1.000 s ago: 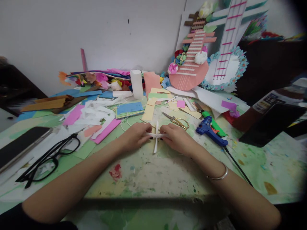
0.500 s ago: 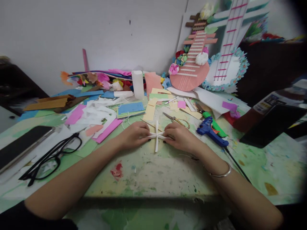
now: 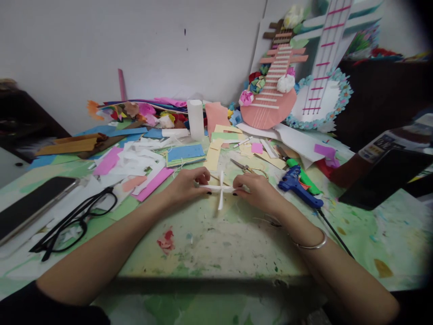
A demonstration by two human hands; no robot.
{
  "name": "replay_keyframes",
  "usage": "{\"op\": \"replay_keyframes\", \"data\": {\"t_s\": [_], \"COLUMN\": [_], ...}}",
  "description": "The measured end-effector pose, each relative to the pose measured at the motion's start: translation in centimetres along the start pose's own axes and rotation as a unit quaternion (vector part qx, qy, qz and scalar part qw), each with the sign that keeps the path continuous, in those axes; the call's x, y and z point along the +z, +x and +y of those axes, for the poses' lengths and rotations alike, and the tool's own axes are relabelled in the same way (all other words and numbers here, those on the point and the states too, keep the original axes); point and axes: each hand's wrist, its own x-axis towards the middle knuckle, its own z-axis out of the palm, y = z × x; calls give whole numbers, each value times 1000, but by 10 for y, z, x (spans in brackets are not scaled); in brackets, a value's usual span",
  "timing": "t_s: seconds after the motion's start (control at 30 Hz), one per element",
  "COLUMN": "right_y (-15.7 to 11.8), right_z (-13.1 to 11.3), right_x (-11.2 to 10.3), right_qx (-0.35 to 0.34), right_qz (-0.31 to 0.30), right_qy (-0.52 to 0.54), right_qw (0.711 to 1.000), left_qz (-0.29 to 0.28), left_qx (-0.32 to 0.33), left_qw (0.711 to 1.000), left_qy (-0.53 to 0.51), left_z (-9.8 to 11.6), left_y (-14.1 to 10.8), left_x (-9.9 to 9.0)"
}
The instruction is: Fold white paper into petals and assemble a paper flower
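Note:
A white cross-shaped paper piece is held over the table between both hands, its narrow arms pointing up, down, left and right. My left hand pinches the left arm between thumb and fingers. On the other side, my right hand grips the right arm, its fingers closed and a silver bangle on the wrist. Just behind the hands lie gold-handled scissors and a thin stick, partly hidden by the paper. A blue glue gun rests to the right of my right hand.
Black glasses and a phone lie at the left. Blue and green sheets, white scraps and a white roll are behind the hands. Paper instruments lean at the back; a bottle stands right.
My left hand has shifted slightly left and up along the paper's left arm, and more of that arm now shows. The upright arms look a little narrower. My right hand still grips its side.

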Motion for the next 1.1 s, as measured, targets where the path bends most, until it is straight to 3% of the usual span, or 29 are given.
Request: {"op": "replay_keyframes", "data": {"t_s": [0.23,0.47,0.63,0.73,0.93,1.1], "right_y": [1,3,4,4,2,3], "right_z": [-1,-4,-6,-4,0,-3], "right_x": [5,1,-2,2,4,1], "right_qx": [32,12,0,-3,38,119], "right_qz": [-19,-45,-81,-72,-10,-75], "right_qy": [71,34,38,29,18,-45], "right_qw": [997,998,996,997,999,989], "left_qz": [-1,-24,-40,-28,-5,-5], "left_qx": [45,-9,29,41,-11,-71], "left_qw": [999,999,997,996,999,994], "left_qy": [12,40,66,77,31,87], "left_z": [-8,-4,-6,-3,-6,-14], "left_y": [1,4,5,4,4,6], "left_x": [6,4,4,3,-8,-13]}}
